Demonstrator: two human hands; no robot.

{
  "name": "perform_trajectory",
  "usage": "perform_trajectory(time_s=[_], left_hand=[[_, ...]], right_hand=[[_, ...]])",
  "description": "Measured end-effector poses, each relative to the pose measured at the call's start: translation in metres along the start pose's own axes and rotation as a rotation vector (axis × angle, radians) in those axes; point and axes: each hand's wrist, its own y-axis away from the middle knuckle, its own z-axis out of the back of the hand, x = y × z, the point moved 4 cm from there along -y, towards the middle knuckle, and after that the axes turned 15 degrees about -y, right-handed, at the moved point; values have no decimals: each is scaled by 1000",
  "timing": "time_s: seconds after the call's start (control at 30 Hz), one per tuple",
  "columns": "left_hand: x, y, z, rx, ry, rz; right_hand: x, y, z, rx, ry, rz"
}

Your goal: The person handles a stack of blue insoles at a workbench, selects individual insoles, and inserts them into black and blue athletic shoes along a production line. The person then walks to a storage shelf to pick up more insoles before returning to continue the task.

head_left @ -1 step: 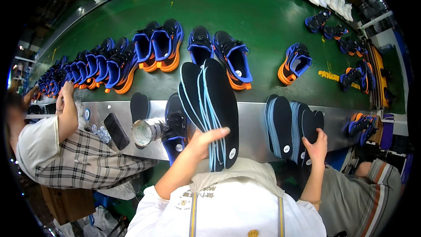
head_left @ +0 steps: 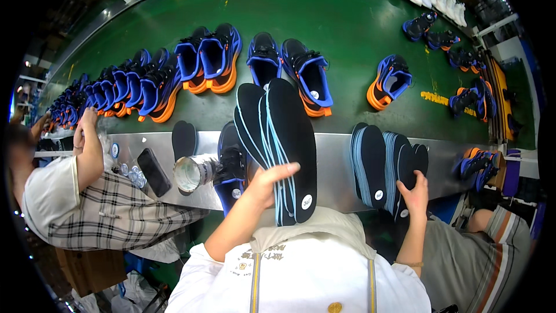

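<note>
A fanned stack of black insoles with light-blue edges (head_left: 296, 145) is in my left hand (head_left: 265, 188), its thumb lying across the insoles' edges. A round white label marks the heel of the front one. At the right, more insoles lie in two stacks, a left stack (head_left: 370, 159) and a right stack (head_left: 397, 153). My right hand (head_left: 414, 198) is at the near end of the right stack, thumb and fingers spread beside the insoles there. Beyond the held stack, two black-and-blue shoes, a left one (head_left: 264, 52) and a right one (head_left: 315, 78), stand on the green surface.
A single shoe (head_left: 230, 159) lies on the metal ledge (head_left: 330, 168), beside a cylindrical container (head_left: 194, 173), a loose insole (head_left: 184, 139) and a phone (head_left: 153, 172). A shoe row (head_left: 133, 84) runs left, near a co-worker's arm (head_left: 87, 145). Another shoe (head_left: 391, 81) stands right.
The held insoles have shifted very slightly, and my right hand's fingers look a little more spread at the right stack. Otherwise the scene is the same.
</note>
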Motion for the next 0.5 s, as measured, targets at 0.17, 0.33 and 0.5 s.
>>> perform_trajectory(time_s=[0.17, 0.33, 0.5], left_hand=[[-14, -3, -1, -8, -74, -56], [-44, 9, -33, 29, -570, -302], [-65, 18, -36, 121, -729, -440]], right_hand=[[43, 4, 10, -147, -23, 195], [193, 29, -36, 511, -954, 154], [276, 45, -50, 768, -1098, 283]])
